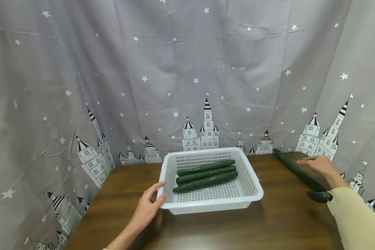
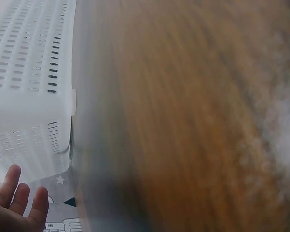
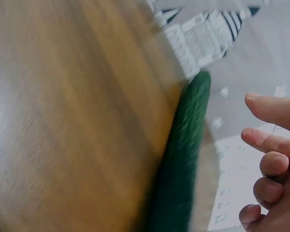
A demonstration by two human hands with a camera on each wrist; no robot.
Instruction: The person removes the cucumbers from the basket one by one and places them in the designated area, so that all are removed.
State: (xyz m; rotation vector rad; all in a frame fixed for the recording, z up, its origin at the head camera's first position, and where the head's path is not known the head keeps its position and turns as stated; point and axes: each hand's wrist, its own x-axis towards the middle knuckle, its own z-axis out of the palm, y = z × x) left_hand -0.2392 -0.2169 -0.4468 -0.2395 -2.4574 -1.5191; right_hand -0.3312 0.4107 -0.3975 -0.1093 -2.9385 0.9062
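A white perforated plastic basket (image 1: 212, 203) stands at mid-table. Inside it three dark green cucumbers (image 1: 206, 182) lie side by side. My left hand (image 1: 148, 206) is at the basket's left rim, thumb and forefinger spread apart. The left wrist view has its fingers (image 2: 38, 205) loosely bent by the basket wall (image 2: 31, 108); whether they touch it I cannot tell. A separate long cucumber (image 1: 295, 168) lies along the table's right side. Beside and above it hovers my right hand (image 1: 322, 166), fingers loose and holding nothing. The right wrist view shows a gap between this cucumber (image 3: 181, 159) and the fingers (image 3: 265, 108).
The brown wooden table (image 1: 125, 187) reaches back to a grey curtain (image 1: 162, 86) printed with stars and castles. A black strap (image 1: 319, 197) sits at the right wrist, by the cucumber's near end. Bare wood lies between the basket and the separate cucumber.
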